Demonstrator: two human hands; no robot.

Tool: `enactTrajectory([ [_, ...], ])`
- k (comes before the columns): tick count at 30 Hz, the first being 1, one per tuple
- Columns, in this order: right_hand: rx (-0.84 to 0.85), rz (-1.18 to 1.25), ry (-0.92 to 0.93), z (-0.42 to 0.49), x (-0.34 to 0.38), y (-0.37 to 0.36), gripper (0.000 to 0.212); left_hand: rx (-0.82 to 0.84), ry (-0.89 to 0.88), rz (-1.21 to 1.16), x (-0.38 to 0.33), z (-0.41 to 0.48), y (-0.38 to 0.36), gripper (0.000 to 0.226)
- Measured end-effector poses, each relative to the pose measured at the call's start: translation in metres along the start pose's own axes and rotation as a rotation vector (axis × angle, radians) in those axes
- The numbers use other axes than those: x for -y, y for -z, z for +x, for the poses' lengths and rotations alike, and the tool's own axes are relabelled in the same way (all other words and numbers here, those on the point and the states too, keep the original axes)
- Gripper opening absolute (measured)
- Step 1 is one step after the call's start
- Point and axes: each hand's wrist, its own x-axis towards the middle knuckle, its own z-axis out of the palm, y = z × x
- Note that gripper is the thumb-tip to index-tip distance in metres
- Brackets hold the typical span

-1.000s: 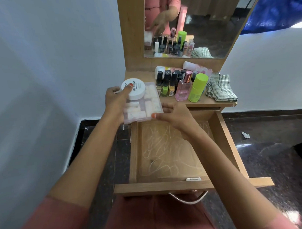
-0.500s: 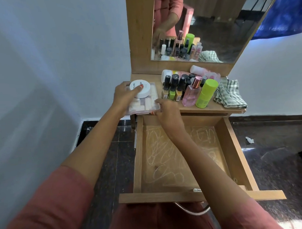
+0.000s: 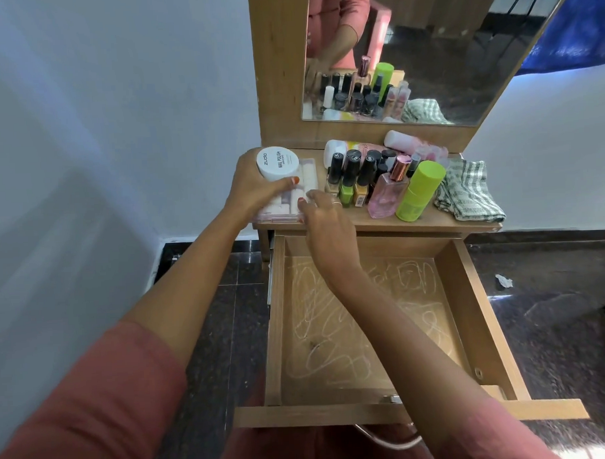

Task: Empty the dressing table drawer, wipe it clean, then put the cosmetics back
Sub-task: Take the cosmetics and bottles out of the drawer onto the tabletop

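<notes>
Standing pulled out below the table top, the drawer has a curved metal handle under its front panel. White scribble marks cover its wooden floor, and no cosmetics lie in it. Both forearms reach over the drawer to the left end of the table top.

The right hand has its fingers curled on the near right corner of a clear plastic box. The left hand grips a white jar, labelled as nail polish, which sits on the box's far left part. The thumb presses on the box lid. Whether the box rests fully on the table top cannot be told.

Just beside the box, to its right, stands a cluster of nail polish bottles. Next come a pink perfume bottle and a green bottle. A checked cloth lies at the right end. Tubes lie flat behind the bottles, below the mirror.
</notes>
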Motion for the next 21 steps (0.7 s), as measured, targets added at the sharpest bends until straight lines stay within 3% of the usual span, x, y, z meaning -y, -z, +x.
enactTrajectory([
  [6, -0.031, -0.101, 0.024, 0.013, 0.008, -0.015, 0.032, 0.016, 0.004, -0.015, -0.001, 0.017, -0.003, 0.067],
  [10, 0.069, -0.156, 0.031, 0.021, 0.013, -0.009, 0.033, 0.018, -0.001, -0.026, 0.0, 0.026, -0.005, 0.063],
  [21, 0.111, -0.191, 0.009, 0.029, 0.012, -0.011, 0.039, 0.014, 0.004, 0.003, 0.005, 0.032, -0.009, 0.069],
])
